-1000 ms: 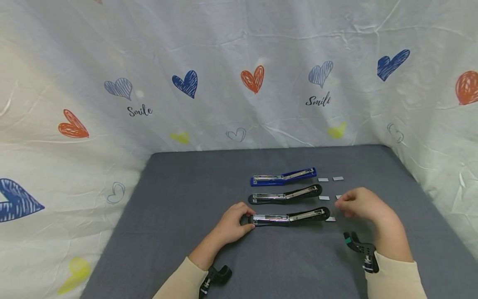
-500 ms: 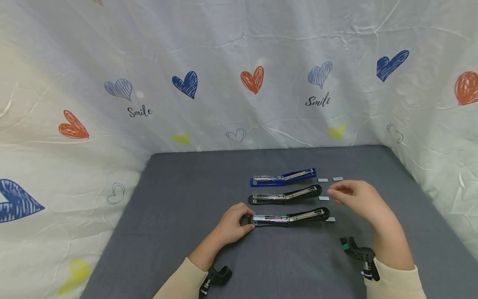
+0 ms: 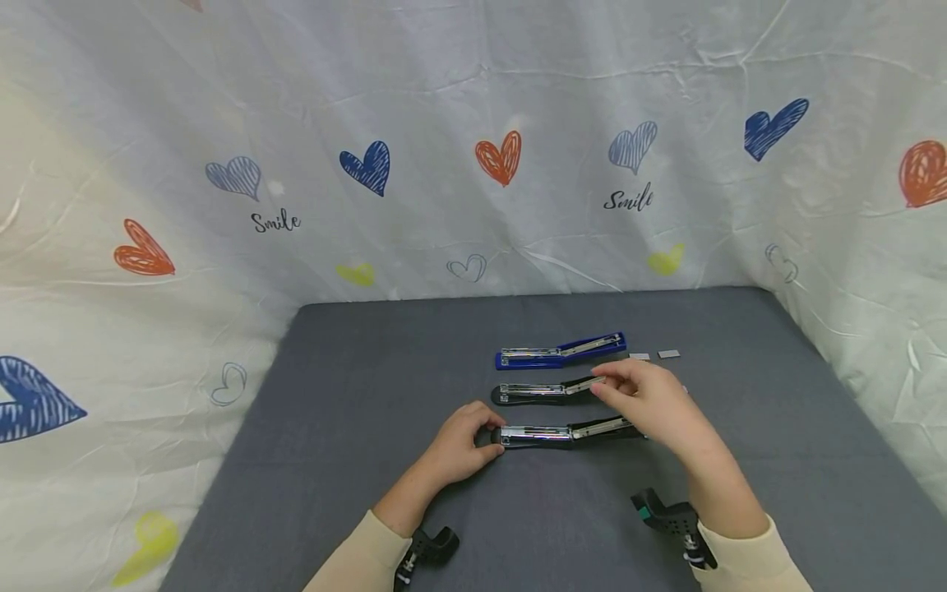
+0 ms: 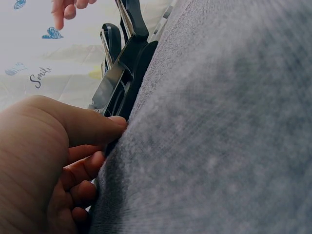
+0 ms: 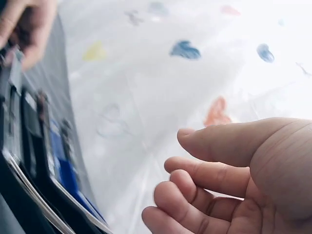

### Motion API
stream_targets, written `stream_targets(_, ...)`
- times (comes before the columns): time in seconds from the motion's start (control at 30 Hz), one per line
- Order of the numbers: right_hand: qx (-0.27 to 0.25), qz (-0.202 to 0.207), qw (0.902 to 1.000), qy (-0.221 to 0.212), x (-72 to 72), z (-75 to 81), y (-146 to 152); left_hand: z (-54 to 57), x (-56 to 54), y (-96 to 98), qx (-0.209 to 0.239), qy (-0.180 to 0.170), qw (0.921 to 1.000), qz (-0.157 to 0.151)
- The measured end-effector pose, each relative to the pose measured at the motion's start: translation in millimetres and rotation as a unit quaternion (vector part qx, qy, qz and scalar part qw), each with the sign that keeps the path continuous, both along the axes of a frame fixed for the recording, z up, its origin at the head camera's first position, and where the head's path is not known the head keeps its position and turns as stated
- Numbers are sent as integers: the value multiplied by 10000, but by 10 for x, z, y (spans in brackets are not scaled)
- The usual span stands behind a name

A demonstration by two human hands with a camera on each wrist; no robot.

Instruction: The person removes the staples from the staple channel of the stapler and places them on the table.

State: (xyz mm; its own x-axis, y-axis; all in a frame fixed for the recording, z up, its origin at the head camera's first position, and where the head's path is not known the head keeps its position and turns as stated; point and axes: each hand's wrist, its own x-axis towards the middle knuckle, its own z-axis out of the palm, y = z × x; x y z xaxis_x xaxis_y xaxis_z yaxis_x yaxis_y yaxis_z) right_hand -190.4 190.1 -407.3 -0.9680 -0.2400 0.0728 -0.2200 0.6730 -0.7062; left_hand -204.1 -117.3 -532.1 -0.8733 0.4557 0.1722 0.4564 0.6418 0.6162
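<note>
My left hand [image 3: 462, 444] holds the left end of the nearest black stapler [image 3: 536, 436], thumb at its front side. The left wrist view shows the thumb and fingers of that hand pinching the stapler's base [image 4: 134, 80]. The stapler lies opened out, its top arm angled up to the right. My right hand [image 3: 651, 399] hovers over the staplers' right ends, fingertips overlapping the middle black stapler [image 3: 528, 393]. In the right wrist view, the right hand's thumb and loosely curled fingers [image 5: 207, 173] stand apart with nothing visible between them. Behind lies an opened blue stapler [image 3: 528, 359].
Two small pale strips lie right of the blue stapler, one [image 3: 669, 354] beyond the other [image 3: 639, 356]. The right hand covers the spot of other strips. A grey cloth [image 3: 370, 378] covers the table, and a white curtain [image 3: 422, 230] with hearts hangs behind.
My right hand has moved left from beside the pale strips to over the raised arms of the black staplers. The left hand has stayed on the nearest stapler.
</note>
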Motion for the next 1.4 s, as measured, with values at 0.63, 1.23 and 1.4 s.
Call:
stream_targets(0.63,573,777,9950,-271,42,-545,-789,18,10,0,56,94,9999,1)
stream_targets(1.23,356,-56,9993,-84,88,-730,-984,26,-8,-15,70,18,10000,7)
stream_targets(1.4,-226,-339,9991,-114,62,-774,-1015,22,-1,-17,82,-51,10000,6)
